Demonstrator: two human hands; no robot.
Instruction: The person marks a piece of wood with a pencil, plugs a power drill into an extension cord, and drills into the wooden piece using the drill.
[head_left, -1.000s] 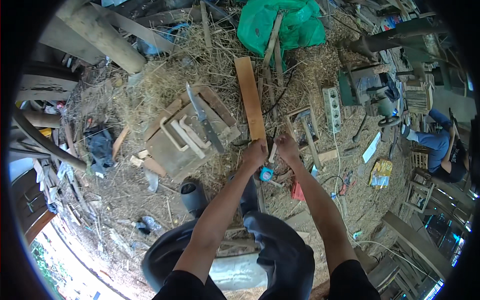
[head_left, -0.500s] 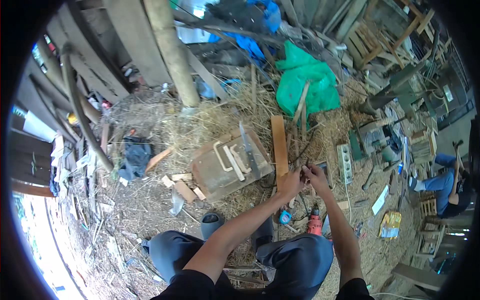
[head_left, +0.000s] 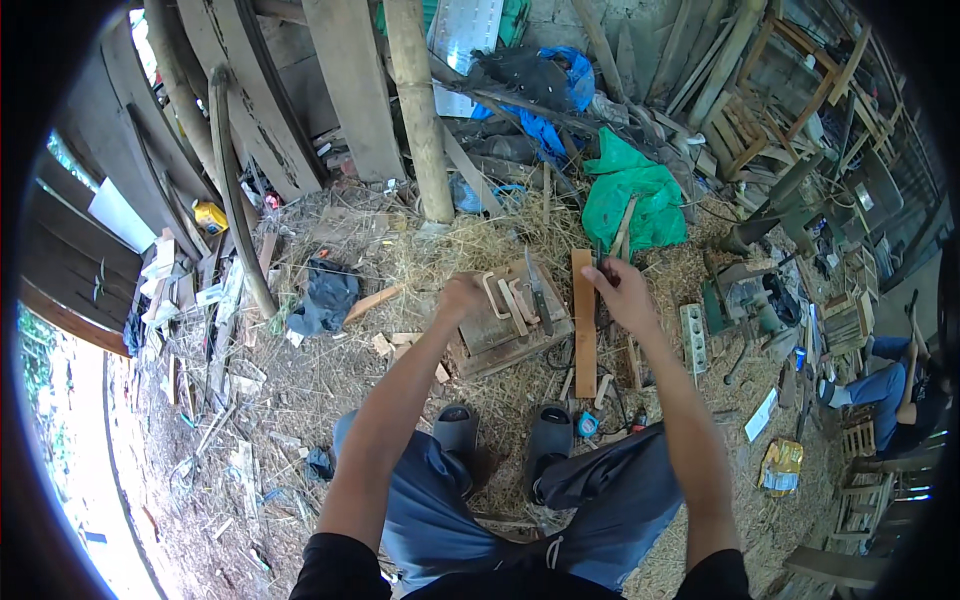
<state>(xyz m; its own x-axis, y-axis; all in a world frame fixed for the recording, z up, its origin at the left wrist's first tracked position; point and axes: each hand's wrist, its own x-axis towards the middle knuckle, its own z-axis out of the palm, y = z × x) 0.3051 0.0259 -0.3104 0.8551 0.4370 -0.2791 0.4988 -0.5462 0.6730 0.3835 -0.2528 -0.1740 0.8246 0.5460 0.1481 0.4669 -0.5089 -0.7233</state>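
Note:
A squarish wooden board [head_left: 490,352] lies on the straw-covered ground in front of my feet. On it rest a pale bracket-shaped wooden piece [head_left: 489,290], a pale narrow wooden strip [head_left: 514,308] and a knife [head_left: 540,298] with a dark handle. My left hand [head_left: 461,298] is at the board's left side, its fingers curled and mostly hidden behind its back; whether it touches the board I cannot tell. To the right of the board lies a long orange-brown plank [head_left: 585,340]. My right hand [head_left: 625,295] hovers beside its far end, thumb and fingers apart, nothing visible in them.
A blue tape measure [head_left: 586,425] and part of a red power tool [head_left: 639,420] lie near my right knee. A white power strip [head_left: 693,338] is farther right. Behind the plank sits a green sack [head_left: 636,195]. Another person [head_left: 890,385] sits at the far right.
My hands were together over the near end of the plank; they have separated. The left has moved to the board's left side, the right farther away along the plank. The view has shifted.

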